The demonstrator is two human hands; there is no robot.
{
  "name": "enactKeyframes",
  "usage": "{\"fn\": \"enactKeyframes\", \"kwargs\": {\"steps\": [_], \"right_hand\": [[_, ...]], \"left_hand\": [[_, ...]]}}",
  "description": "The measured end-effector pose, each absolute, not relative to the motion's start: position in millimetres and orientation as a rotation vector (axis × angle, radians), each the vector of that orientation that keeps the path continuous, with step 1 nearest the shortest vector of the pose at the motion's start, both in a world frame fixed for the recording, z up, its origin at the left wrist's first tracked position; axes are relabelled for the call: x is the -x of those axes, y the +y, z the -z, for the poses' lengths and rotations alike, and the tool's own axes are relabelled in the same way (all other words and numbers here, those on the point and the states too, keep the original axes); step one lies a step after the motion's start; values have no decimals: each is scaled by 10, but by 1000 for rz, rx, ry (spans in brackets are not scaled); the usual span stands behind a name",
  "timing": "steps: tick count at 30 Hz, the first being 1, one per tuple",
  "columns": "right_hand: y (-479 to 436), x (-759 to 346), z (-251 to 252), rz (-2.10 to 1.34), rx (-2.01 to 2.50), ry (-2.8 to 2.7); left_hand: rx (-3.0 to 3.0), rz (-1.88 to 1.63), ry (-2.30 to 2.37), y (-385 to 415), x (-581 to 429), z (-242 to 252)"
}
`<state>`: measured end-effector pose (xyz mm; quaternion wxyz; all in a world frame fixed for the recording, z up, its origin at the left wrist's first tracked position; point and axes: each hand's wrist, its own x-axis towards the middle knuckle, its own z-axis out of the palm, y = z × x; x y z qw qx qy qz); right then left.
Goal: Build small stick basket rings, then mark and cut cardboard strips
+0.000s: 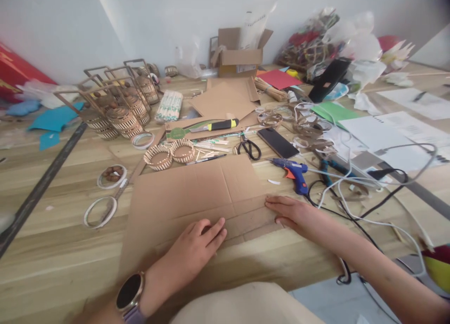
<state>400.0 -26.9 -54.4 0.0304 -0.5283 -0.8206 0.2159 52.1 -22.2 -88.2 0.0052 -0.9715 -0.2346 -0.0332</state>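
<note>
A large flat sheet of cardboard (183, 188) lies on the table in front of me. A narrow cardboard band (251, 221) runs along its near right side; I cannot tell if it is a fold or a separate strip. My left hand (200, 242), with a watch (130, 291) on the wrist, rests on the cardboard, index and middle fingers stretched out. At the band's right end my right hand (290, 214) lies with long fingers extended and thumb apart. Just beyond it is a blue glue gun (297, 174).
Behind the sheet lie two stick-walled rings (158, 157), scissors (249, 148), a yellow-black utility knife (223, 124) and a phone (277, 142). Handled stick lanterns (123, 120) stand at the back left. White cables (346, 174) tangle at the right. An open box (241, 56) stands by the wall.
</note>
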Motion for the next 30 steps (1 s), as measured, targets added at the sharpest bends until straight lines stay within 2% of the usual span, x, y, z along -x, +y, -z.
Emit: {"fn": "enactKeyframes", "kwargs": {"steps": [16,26,30], "right_hand": [[-299,-4073,511,-791,1566,-2446],[-364,-4027,547,-623,1523,-2463],[-370,-4019,579,-567,1501,-2467]], "left_hand": [[3191,130,-667,-31,-490,801],[3227,42,-656,-9,-462,755],[3234,107,-662,-15,-437,798]]}}
